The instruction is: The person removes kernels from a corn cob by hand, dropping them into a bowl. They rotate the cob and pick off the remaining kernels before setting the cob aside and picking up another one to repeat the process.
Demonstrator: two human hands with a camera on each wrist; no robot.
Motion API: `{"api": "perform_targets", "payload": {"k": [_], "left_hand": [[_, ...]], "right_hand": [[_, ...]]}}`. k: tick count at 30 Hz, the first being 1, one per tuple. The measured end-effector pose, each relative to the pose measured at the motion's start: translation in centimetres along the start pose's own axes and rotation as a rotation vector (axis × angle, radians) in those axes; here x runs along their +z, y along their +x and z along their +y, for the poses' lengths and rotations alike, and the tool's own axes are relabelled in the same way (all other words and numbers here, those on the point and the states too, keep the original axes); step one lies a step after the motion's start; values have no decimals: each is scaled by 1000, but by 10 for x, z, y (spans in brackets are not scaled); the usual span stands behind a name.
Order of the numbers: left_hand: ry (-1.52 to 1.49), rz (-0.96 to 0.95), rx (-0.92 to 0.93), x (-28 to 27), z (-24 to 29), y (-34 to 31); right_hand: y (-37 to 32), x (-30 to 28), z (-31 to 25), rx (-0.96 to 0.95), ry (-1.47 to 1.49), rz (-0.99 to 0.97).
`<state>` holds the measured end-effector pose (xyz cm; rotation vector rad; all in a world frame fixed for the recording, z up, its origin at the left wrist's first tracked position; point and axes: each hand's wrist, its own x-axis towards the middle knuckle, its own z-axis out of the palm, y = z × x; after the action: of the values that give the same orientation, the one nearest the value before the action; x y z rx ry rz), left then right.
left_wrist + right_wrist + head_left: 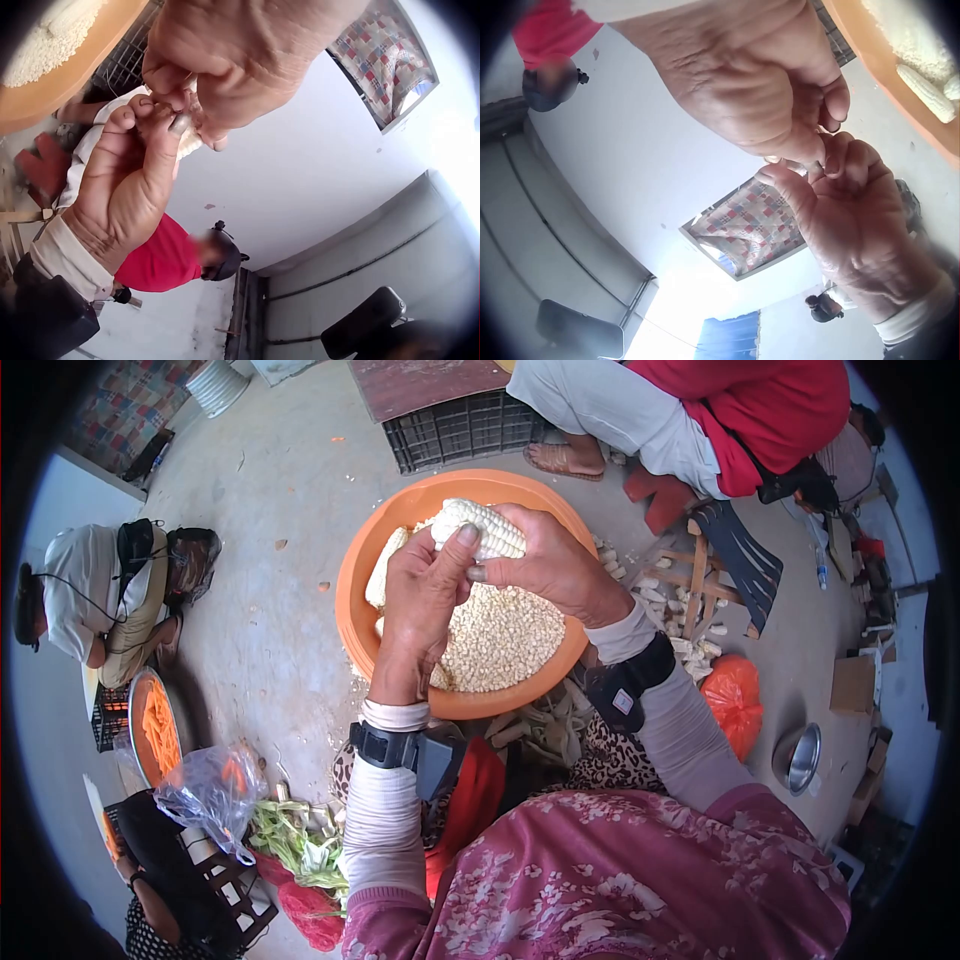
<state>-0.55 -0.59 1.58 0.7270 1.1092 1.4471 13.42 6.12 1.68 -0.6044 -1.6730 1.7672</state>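
Note:
Both hands hold one white corn cob over an orange basin. My left hand grips the cob's left end, its thumb pressed on the kernels. Round the other end curl the fingers of my right hand, with the thumb near the left thumb. Loose white corn kernels fill much of the basin below. More whole cobs lie along the basin's inner side. In the left wrist view the hands largely hide the held cob.
Bare cobs and a wooden frame lie to the right, near a red plastic bag and a metal bowl. Husks lie at lower left. A person in red sits across, beside a black crate.

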Motion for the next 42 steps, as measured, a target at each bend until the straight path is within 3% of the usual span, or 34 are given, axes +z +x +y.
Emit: {"api": "perform_targets", "payload": {"k": [36, 42], "left_hand": [[-36, 23, -5, 0, -1, 2], [-92, 69, -61, -3, -2, 3]], "right_hand": [[-3, -1, -2, 182, 445, -38], [-4, 8, -6, 148, 212, 9]]}}
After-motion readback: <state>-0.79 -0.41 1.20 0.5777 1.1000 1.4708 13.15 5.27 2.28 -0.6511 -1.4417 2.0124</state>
